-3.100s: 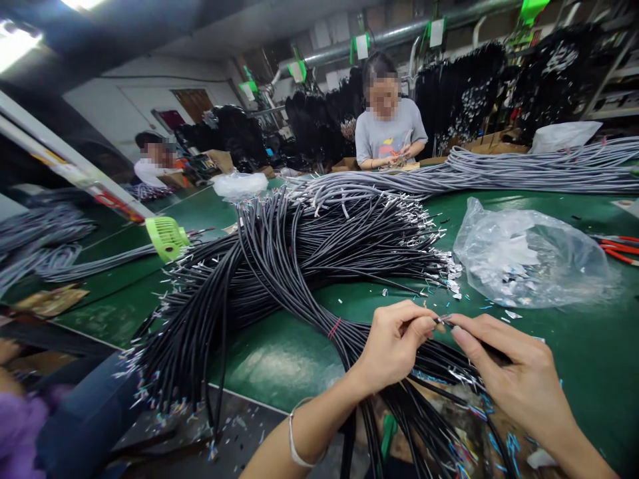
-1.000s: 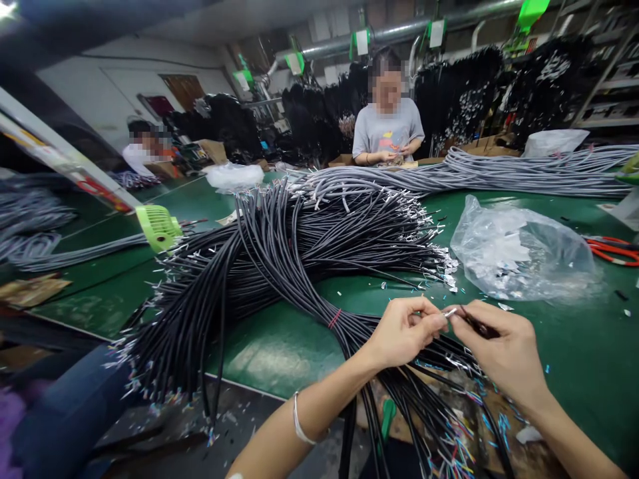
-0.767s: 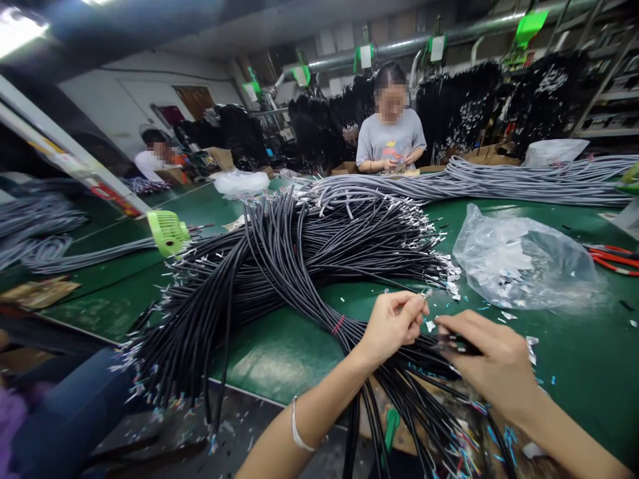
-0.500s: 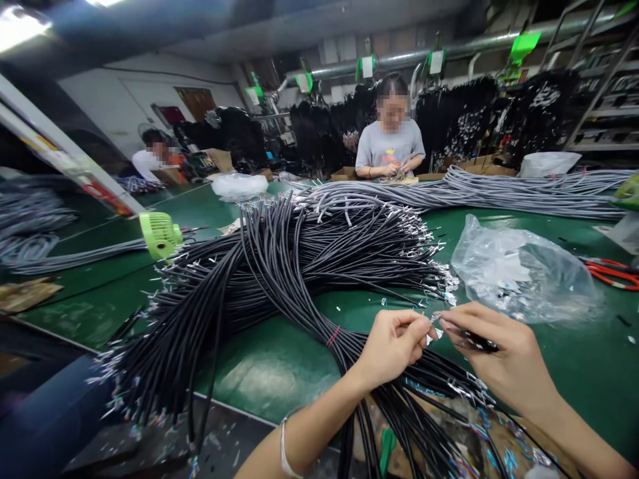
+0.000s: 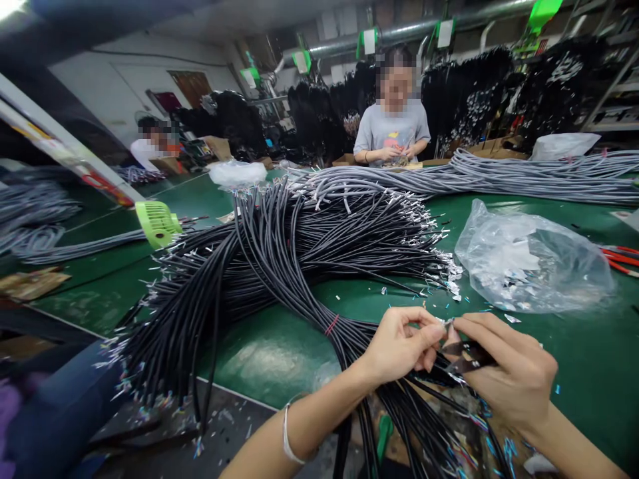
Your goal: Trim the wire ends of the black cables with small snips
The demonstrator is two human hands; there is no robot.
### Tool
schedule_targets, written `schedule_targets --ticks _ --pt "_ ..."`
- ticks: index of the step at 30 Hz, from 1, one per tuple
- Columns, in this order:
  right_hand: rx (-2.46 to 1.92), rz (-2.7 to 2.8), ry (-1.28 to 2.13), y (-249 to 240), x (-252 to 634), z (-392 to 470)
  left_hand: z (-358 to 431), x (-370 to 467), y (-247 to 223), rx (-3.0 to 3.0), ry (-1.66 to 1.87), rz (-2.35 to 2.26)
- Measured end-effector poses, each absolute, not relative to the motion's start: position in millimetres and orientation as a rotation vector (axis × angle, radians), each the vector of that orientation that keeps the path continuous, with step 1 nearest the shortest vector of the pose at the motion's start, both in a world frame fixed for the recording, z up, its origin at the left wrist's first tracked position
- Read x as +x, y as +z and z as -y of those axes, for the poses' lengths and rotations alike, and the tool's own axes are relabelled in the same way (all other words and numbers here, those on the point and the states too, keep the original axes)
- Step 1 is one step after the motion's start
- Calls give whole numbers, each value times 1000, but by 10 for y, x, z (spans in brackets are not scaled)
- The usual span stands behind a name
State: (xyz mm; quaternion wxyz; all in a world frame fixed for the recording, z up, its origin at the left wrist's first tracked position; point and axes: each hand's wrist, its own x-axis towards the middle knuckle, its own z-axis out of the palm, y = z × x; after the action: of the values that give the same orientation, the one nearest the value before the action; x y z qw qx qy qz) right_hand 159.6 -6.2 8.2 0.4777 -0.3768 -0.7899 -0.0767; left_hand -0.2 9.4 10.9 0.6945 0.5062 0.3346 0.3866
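Pinches wire end (image 5: 446,324) in left hand (image 5: 399,342), touches same with fingertips of right hand (image 5: 512,362), clasps dark object (image 5: 468,358) in the latter, above tied cables (image 5: 298,287) by the table's (image 5: 599,346) near edge.

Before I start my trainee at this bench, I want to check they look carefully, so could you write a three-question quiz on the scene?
1. Multiple choice: what colour is the tie around the black cable bundle? A) yellow B) red C) blue
2. True or false: the fingertips of the left hand are close to those of the right hand.
3. Fill in: as pictured, the clear plastic bag lies to the ____ of the large black cable pile.

Key: 1. B; 2. True; 3. right
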Motion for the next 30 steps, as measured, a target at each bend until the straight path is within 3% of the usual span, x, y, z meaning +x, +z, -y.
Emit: schedule_targets --ticks 3,5,10,13,17,23,30 --pt "-769 2013 -458 6 1654 68 -62 29 91 1209 930 -879" --pt "-754 2044 -458 4 1667 78 -39 43 92 1423 1059 -998" --pt "-986 1934 5 137 1660 76 -27 33 121 2047 1358 -1085" --pt "-1008 1861 242 171 1689 39 -59 -2 143 1881 1255 -1013" --pt "-975 1874 161 128 1724 14 -76 -61 177 1604 1021 -936" --pt "-1245 1793 294 165 1694 74 0 -123 253 1782 1435 -1037" --pt "-1049 1907 389 198 1606 161 -2 -105 228 1835 1535 -1028"
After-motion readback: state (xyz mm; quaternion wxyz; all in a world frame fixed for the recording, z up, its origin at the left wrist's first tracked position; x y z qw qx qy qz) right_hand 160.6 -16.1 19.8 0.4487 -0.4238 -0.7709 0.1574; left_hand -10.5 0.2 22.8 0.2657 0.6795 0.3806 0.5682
